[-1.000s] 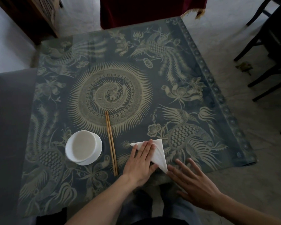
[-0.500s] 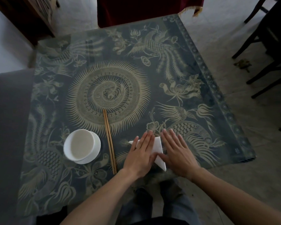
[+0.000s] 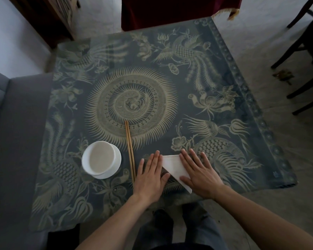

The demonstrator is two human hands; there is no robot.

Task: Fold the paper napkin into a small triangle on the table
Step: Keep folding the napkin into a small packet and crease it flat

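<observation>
One view only, from the person's head, looking steeply down and forward over the surface [image 3: 197, 109]. It sits close above the near edge; both forearms reach in from the bottom. The wide lens also takes in floor [image 3: 278, 159] at right and chairs [image 3: 307, 56] far right.

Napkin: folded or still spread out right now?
Folded. The white paper napkin shows as a flat triangle on the patterned table, between flat left hand and right hand.

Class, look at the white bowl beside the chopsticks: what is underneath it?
A white saucer lies under the bowl; only its right and near rim shows. The rest of the saucer, and the tablecloth beneath it, is covered.
</observation>
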